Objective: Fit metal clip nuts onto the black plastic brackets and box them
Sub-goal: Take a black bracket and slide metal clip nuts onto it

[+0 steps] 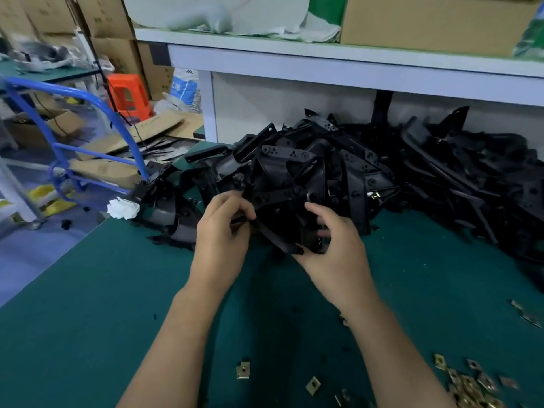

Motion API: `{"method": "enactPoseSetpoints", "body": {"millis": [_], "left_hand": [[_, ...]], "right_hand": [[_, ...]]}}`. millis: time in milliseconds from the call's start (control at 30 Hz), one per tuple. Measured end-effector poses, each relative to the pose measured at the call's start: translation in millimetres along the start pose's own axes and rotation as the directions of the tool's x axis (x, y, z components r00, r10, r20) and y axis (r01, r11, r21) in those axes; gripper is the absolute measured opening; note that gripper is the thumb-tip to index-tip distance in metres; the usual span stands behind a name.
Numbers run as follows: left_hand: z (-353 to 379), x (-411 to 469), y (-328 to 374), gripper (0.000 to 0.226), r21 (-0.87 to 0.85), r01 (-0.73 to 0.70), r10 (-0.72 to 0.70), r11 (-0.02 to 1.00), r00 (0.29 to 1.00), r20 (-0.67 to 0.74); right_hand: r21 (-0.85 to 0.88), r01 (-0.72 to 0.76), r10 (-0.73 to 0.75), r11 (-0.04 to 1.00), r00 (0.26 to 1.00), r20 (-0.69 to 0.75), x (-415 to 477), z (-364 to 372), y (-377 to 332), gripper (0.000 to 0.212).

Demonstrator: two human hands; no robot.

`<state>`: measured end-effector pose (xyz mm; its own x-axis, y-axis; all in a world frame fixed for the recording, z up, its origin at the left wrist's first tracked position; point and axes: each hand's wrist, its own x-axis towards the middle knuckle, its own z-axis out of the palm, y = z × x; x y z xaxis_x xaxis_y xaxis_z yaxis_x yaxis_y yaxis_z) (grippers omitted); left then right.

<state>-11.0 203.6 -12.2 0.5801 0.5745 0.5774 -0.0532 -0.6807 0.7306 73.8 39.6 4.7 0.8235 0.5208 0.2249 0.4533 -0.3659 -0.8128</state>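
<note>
Both hands hold one black plastic bracket (pixel 282 213) above the green mat, just in front of a big heap of black brackets (pixel 382 172). My left hand (pixel 223 231) grips the bracket's left end with curled fingers. My right hand (pixel 332 248) holds its right lower part, thumb on top and fingers curled underneath. Loose brass-coloured clip nuts (pixel 468 387) lie on the mat at the lower right, with single ones (pixel 243 370) near the front middle. Whether a clip nut sits on the held bracket is hidden.
The green mat (pixel 103 304) covers the bench. A white shelf (pixel 323 60) with cardboard boxes (pixel 426 22) hangs over the heap. A crumpled white tissue (pixel 123 208) lies at the bench's left edge. A blue trolley (pixel 59 136) and an orange stool (pixel 129 95) stand on the floor.
</note>
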Motion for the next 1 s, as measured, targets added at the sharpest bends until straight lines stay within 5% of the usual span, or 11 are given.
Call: {"method": "enactPoseSetpoints", "body": {"millis": [100,200,333,400,467,533,633,733,800,933,1000], "left_hand": [[-7,0,22,0.048,-0.157,-0.029,0.033,0.987,0.999,0.022],[-8,-9,51,0.038,-0.464,0.043,0.047,0.885,0.982,0.182],[9,-30,86,0.025,-0.769,0.453,-0.141,0.452,0.887,0.439],[25,-40,101,0.041,-0.725,0.583,-0.221,0.368,0.812,0.541],[45,-51,114,0.051,-0.631,0.645,-0.235,0.432,0.756,0.611],[67,-64,130,0.026,-0.588,0.672,-0.227,0.450,0.723,0.653],[93,-85,147,0.026,-0.541,0.707,-0.173,0.455,0.666,0.725],[115,-112,170,0.026,-0.511,0.783,-0.131,0.356,0.583,0.802],[130,-127,184,0.028,-0.452,0.860,-0.154,0.236,0.493,0.856],[146,-147,204,0.042,-0.280,0.932,0.047,0.231,0.276,0.960],[149,-157,209,0.055,-0.260,0.928,0.184,0.267,0.216,0.959]], "right_hand": [[0.198,0.004,-0.037,0.980,0.986,0.164,-19,-16,-12,0.078],[0.119,0.173,-0.186,0.978,0.976,0.109,-45,-30,-21,0.067],[-0.050,0.220,-0.221,0.974,0.975,-0.020,-87,-50,-18,0.065],[-0.116,0.186,-0.189,0.976,0.982,-0.014,-110,-62,-13,0.071],[-0.155,0.140,-0.143,0.978,0.990,-0.009,-129,-75,-7,0.070],[-0.171,0.058,-0.056,0.984,0.998,0.017,-146,-92,-1,0.076],[-0.250,-0.060,0.081,0.966,0.994,0.076,-172,-131,10,0.081],[-0.262,-0.217,0.233,0.941,0.972,0.033,-199,-173,20,0.070],[-0.232,-0.335,0.330,0.913,0.942,-0.060,-214,-198,31,0.051],[-0.285,-0.596,0.460,0.751,0.781,-0.422,-233,-238,68,0.037],[-0.385,-0.707,0.549,0.593,0.705,-0.449,-237,-245,83,0.047]]}}
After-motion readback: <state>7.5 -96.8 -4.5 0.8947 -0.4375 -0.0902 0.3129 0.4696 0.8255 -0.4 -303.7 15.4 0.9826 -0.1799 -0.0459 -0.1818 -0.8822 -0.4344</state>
